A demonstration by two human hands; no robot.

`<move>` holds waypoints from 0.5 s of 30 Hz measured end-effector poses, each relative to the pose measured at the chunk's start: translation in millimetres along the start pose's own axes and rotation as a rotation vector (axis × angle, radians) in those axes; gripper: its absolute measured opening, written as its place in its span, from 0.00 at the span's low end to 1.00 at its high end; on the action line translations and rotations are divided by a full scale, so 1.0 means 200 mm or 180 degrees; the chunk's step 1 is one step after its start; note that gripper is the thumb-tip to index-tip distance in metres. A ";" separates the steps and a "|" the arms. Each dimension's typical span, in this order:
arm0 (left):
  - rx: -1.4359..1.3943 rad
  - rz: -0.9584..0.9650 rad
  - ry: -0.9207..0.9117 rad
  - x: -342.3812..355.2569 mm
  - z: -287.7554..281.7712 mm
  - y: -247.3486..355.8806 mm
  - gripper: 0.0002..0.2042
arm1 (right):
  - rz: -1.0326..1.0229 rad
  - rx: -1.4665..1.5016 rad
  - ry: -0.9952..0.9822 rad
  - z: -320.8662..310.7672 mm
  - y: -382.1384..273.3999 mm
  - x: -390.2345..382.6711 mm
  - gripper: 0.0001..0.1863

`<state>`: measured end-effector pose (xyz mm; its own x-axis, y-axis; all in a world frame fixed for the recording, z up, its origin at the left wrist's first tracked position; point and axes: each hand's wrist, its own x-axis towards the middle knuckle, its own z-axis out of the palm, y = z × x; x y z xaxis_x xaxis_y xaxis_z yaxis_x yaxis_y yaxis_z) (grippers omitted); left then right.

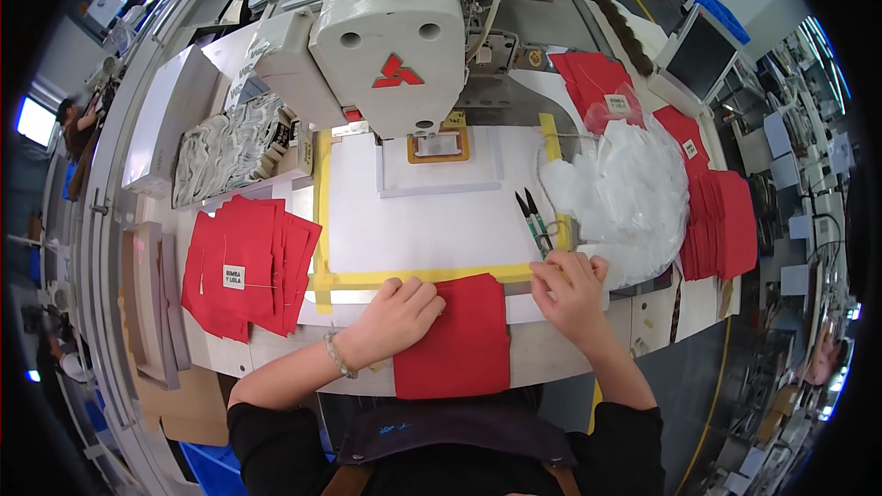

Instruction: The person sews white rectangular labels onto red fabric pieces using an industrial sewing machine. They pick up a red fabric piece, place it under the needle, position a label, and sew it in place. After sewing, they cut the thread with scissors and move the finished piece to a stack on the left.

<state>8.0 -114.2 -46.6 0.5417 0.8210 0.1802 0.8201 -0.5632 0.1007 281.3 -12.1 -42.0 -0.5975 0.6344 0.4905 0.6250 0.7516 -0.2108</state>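
Note:
A stack of red fabric pieces (455,340) lies at the table's front edge, overhanging it slightly. My left hand (395,317), with a beaded bracelet at the wrist, has its fingers curled closed at the stack's upper left corner. To the right, my right hand (571,294) is raised with bent fingers drawn together; whatever they pinch, if anything, is too small to see. Just beyond its fingertips are green-handled thread snips (536,220), blades pointing away from me. A white sewing machine head (390,37) stands over a small brown frame (438,145) on the white work surface (413,230) edged with yellow tape.
Red labelled pieces (241,262) are piled at left, below a box of white labels (234,152). At right sit a heap of white fluffy material (625,193) and more red pieces (721,220). A small screen (701,53) stands at the far right.

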 end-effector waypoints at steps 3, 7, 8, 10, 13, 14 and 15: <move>0.0134 -0.0008 0.0016 -0.02 0.01 0.00 0.06 | -0.0195 0.0207 -0.0146 0.00 0.00 -0.03 0.11; -0.0211 -0.0243 0.0420 0.02 -0.02 0.01 0.06 | -0.0316 0.0316 -0.0295 0.01 0.00 -0.06 0.10; -0.0246 -0.0254 0.0345 0.03 -0.02 0.01 0.06 | -0.0312 0.0312 -0.0287 0.01 0.00 -0.06 0.10; -0.0277 -0.0264 0.0154 0.03 -0.03 0.01 0.06 | -0.0314 0.0311 -0.0261 0.01 -0.01 -0.06 0.10; -0.0268 -0.0238 -0.0062 0.03 -0.04 0.02 0.06 | -0.0393 0.0289 -0.0167 0.02 -0.02 -0.06 0.09; -0.0253 -0.0227 -0.0045 0.03 -0.04 0.02 0.06 | -0.0403 0.0303 -0.0172 0.02 -0.02 -0.06 0.09; -0.0235 -0.0222 -0.0031 0.03 -0.05 0.02 0.06 | -0.0416 0.0322 -0.0178 0.02 -0.02 -0.07 0.09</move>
<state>13.1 -112.0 -36.1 0.4859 0.8591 0.1608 0.8403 -0.5097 0.1847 284.8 -23.2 -51.0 -0.6991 0.5370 0.4721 0.4882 0.8409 -0.2336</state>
